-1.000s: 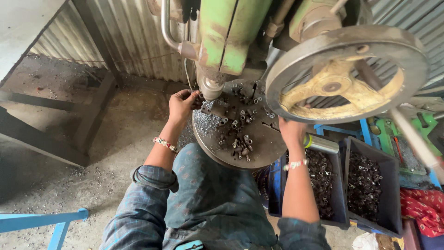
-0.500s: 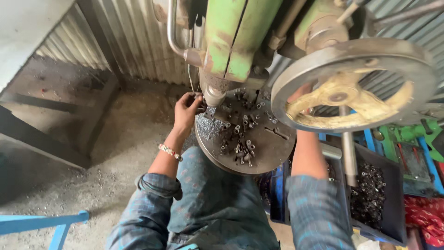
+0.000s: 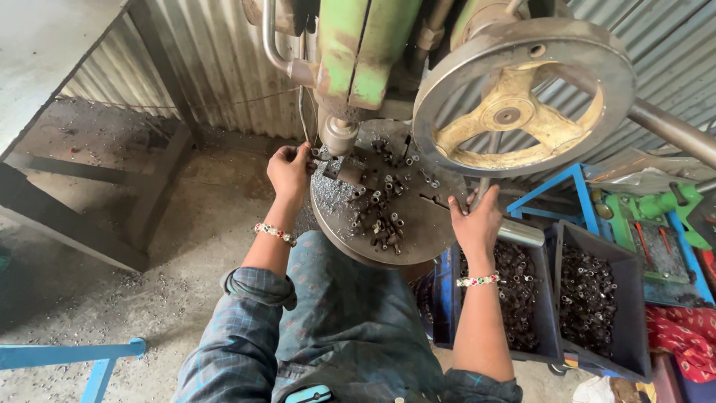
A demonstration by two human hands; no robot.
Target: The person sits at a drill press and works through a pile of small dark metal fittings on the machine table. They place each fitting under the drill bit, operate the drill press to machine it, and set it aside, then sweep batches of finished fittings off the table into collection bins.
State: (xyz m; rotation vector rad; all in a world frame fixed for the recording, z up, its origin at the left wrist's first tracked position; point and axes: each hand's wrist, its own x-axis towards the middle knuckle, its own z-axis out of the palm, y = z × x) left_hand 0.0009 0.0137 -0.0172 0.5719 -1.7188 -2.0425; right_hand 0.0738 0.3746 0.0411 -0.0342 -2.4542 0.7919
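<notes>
Under the green press's spindle [image 3: 339, 134], a small metal part [image 3: 317, 153] sits pinched in the left hand [image 3: 289, 168], steadied there for the tool. Right hand [image 3: 477, 222] wraps the lever handle [image 3: 514, 231] beside the round surface [image 3: 440, 235]; dark bins [image 3: 630, 321] of parts stand near for reach.

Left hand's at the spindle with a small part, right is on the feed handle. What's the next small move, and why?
Probably seat the part squarely under the spindle first: the left hand pinches at the fixture right below it, while the right hand already grips the handle.
</notes>
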